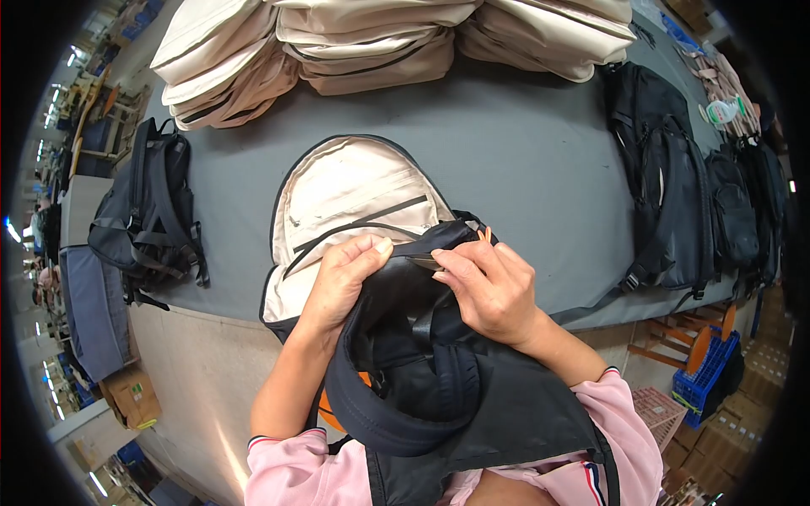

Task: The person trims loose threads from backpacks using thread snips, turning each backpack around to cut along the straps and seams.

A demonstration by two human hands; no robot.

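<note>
A black backpack with a cream lining lies opened in front of me, partly on the table and partly over my lap. Its padded dark strap loops toward my body. My left hand is closed, pinching the bag's dark edge between thumb and fingers. Close beside it, my right hand is closed around a slim metal tool with orange ends, perhaps thread snips. The tool's metal part rests at the black fabric near my left fingertips. My fingers hide most of it.
Cream backpacks are piled along the far side of the grey table. One black backpack sits at the left, and several more black bags stand at the right. A blue crate and a wooden stool are below right.
</note>
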